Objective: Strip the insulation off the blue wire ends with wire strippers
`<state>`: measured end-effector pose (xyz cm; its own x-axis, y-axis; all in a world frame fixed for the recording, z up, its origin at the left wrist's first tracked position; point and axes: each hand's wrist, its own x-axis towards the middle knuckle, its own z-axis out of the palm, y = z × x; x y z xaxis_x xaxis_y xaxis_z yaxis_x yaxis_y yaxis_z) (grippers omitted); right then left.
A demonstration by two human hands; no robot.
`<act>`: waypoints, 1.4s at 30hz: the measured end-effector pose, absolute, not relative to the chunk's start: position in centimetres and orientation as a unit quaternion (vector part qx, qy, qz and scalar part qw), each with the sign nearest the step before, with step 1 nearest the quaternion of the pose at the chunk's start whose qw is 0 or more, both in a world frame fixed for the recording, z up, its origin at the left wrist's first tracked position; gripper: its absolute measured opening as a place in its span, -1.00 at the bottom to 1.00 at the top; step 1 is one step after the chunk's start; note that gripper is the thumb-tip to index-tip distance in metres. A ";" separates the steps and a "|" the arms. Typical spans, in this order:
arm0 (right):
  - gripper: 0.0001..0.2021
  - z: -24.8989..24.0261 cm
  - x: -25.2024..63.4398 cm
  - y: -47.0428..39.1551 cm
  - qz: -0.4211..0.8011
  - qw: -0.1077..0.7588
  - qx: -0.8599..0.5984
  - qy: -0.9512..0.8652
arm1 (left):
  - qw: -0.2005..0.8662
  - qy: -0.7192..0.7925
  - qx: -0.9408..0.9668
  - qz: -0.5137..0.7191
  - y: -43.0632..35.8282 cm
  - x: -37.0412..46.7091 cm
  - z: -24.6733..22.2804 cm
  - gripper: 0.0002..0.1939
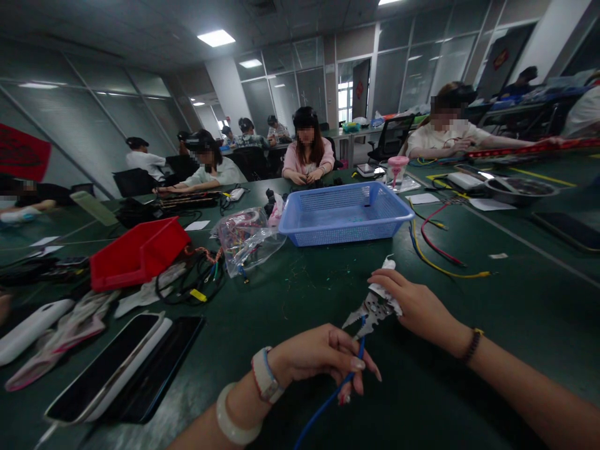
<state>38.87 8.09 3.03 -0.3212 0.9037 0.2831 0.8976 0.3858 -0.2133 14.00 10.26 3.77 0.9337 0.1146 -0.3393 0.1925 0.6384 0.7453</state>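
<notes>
"Blue wire (323,407) secure?"
"Pinched in my left fingers (345,359), its tip between the pliers' (374,307) jaws; my right fingers (387,279) wrap their handles."
"Risk?"
"A loose pinch could let it slip; squeezing crooked might nick it."

Pliers (374,307) are grey metal with crumpled white wrapping (389,263); the blue wire (322,406) looks smooth and plastic-coated. The basket (344,235) is perforated plastic, the red bin (140,255) smooth plastic, the clear bag (250,244) crinkled, glossy plastic. The worktop (262,300) is smooth, faintly shiny.
</notes>
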 end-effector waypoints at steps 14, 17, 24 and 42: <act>-0.42 3.2 39.1 8.1 0.013 0.182 -0.538 -0.823 | 0.880 0.172 0.442 -0.034 10.7 13.6 3.8 -0.72; -0.43 3.2 39.1 8.1 0.004 0.173 -0.538 -0.825 | 0.880 0.169 0.443 -0.031 10.7 13.6 3.9 -0.72; -0.57 3.2 39.2 8.2 -0.017 0.168 -0.536 -0.827 | 0.880 0.159 0.447 -0.028 10.7 13.6 3.7 -0.74; -0.62 2.8 39.6 8.5 -0.055 0.150 -0.528 -0.834 | 0.879 0.158 0.449 -0.030 10.7 13.6 4.0 -0.73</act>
